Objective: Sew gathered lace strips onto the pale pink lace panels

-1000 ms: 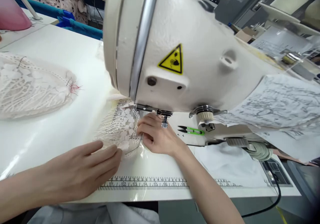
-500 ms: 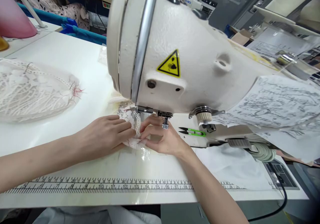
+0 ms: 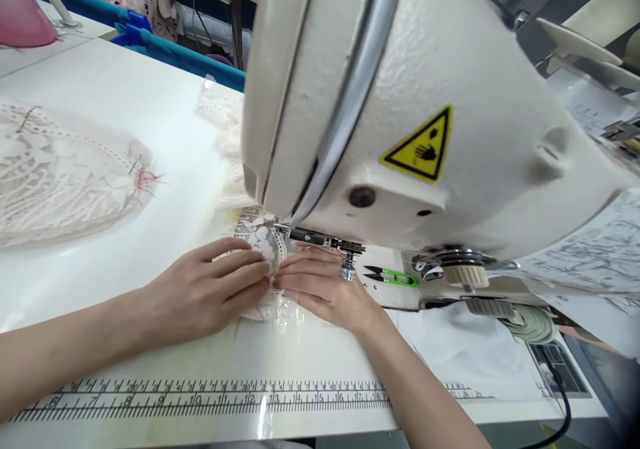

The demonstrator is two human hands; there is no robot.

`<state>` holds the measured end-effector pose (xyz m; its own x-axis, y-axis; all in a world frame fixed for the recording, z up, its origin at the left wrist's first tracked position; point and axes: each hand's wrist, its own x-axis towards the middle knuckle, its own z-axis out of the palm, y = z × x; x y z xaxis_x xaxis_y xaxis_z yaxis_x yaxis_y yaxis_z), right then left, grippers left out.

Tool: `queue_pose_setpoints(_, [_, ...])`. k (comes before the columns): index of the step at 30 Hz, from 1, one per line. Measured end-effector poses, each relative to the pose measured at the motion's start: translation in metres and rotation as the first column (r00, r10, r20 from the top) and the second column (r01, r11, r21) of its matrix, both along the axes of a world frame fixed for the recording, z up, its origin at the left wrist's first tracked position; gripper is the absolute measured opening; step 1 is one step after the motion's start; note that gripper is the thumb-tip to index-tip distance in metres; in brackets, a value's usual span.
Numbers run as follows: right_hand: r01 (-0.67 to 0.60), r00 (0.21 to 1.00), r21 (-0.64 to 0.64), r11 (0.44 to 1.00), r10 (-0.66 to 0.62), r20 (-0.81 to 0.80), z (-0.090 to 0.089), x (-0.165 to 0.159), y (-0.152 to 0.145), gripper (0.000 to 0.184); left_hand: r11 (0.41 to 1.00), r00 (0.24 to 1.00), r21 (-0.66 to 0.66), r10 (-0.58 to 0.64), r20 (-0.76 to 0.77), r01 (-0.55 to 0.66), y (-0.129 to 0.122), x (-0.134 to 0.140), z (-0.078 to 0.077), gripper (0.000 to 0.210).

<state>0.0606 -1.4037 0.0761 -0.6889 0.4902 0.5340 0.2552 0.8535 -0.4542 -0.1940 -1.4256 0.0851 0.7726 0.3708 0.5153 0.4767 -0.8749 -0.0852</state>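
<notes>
A piece of white lace fabric (image 3: pixel 260 239) with a patterned trim lies below the head of a sewing machine (image 3: pixel 320 102), partly covered by my fingers. My left hand (image 3: pixel 215 285) rests on its left side, fingers together and curled down onto the lace. From the right, my right hand (image 3: pixel 327 285) meets the same edge, its fingers closed together with the tips at the lace beside my left fingertips. The machine's needle area is hidden behind the head. Green-handled thread snips (image 3: pixel 393 276) lie just right of my right hand.
A gathered lace piece (image 3: pixel 70 175) with red thread ends lies on the left of the white table (image 3: pixel 165 129). A printed ruler (image 3: pixel 225 399) runs along the front edge. White cloth (image 3: pixel 460 342) and a coiled green band (image 3: pixel 533 322) are on the right.
The view has moved closer to the machine head. My right hand's fingers, arched and spread before, are now straighter and closer together on the lace. My left hand stays on the fabric.
</notes>
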Motion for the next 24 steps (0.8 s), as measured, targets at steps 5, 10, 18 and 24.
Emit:
queue_pose_setpoints(5, [0.048,0.999,-0.023,0.999,-0.048,0.007,0.000,-0.003,-0.001,0.019,0.992,1.000,-0.125,0.019,0.020,-0.016,-0.001,-0.003,-0.015,0.036])
queue_pose_setpoints(10, [0.070,0.997,-0.024,0.997,-0.069,0.016,-0.003,-0.005,-0.003,0.019,0.989,0.999,-0.145,0.027,0.020,-0.024,-0.001,-0.004,-0.016,0.036])
queue_pose_setpoints(18, [0.072,0.997,0.003,0.997,-0.072,-0.003,-0.008,-0.004,-0.002,0.022,0.996,0.999,-0.084,0.036,-0.010,-0.037,0.002,0.001,-0.009,0.042])
queue_pose_setpoints(24, [0.171,0.980,0.001,0.985,-0.170,0.107,-0.009,0.002,-0.004,0.022,0.993,0.999,-0.106,0.043,-0.027,-0.046,0.001,0.002,-0.012,0.038])
